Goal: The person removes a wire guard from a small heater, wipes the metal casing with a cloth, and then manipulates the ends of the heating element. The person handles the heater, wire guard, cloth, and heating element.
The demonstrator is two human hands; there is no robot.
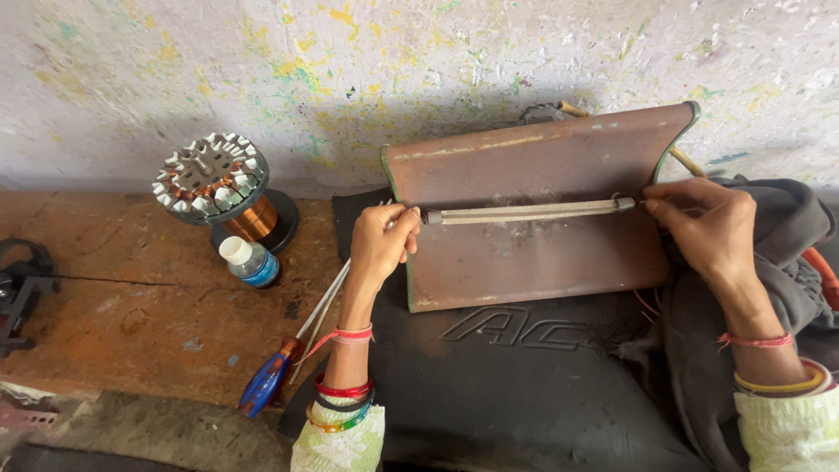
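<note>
A long pale heating rod (529, 211) lies across a curved rusty-brown metal reflector plate (542, 262) with a green rim. My left hand (381, 245) pinches the rod's left end at the plate's left edge. My right hand (703, 223) grips the rod's right end by the plate's right edge. The plate leans against the paint-splattered wall and rests on a black rubber mat (516, 376).
A copper-wound motor stator sits on a wire spool (217, 188) at the left, beside a small plastic bottle (250, 262). A blue and red handled screwdriver (280, 367) lies on the wooden bench (131, 306). Dark grey cloth (786, 262) is at the right, a black tool (22, 293) at far left.
</note>
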